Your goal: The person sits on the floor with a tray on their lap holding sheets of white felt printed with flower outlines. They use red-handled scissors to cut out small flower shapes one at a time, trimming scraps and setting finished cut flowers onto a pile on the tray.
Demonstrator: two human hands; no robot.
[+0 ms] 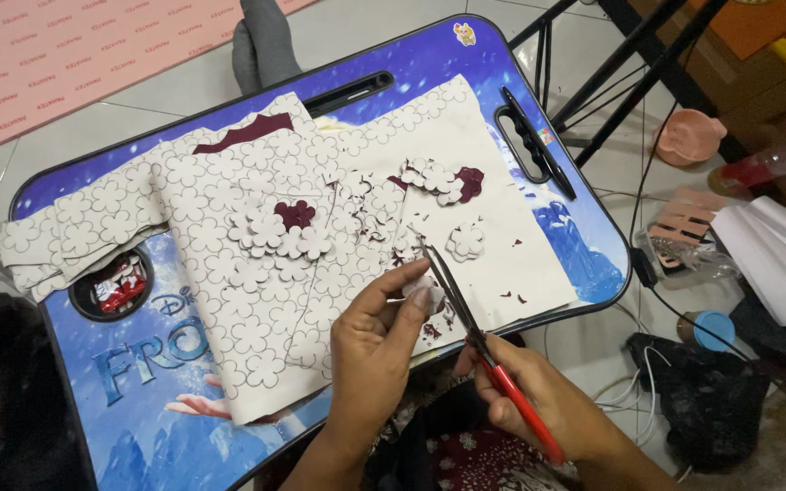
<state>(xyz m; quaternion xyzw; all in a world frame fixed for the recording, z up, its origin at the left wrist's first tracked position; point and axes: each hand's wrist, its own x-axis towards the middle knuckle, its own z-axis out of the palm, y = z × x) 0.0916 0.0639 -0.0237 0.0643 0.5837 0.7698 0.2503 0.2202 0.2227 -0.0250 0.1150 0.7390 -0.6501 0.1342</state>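
My left hand (379, 341) pinches a small white flower-shaped paper piece (422, 293) at its fingertips, over the near edge of a blue lap table (152, 427). My right hand (539, 391) grips red-handled scissors (479, 341) whose dark blades point up-left and meet that piece. White sheets printed with flower outlines (256, 300) cover the table. Piles of cut-out flowers (279, 235) lie on them, some showing dark red backs (295, 214).
A black pen (539, 145) lies across the table's handle slot at right. A cup hole (113, 289) holds a red-white wrapper. On the floor at right: a pink bowl (689, 136), white papers (775, 255), a blue lid (713, 329), black cables. A grey-socked foot (261, 45) rests beyond the table.
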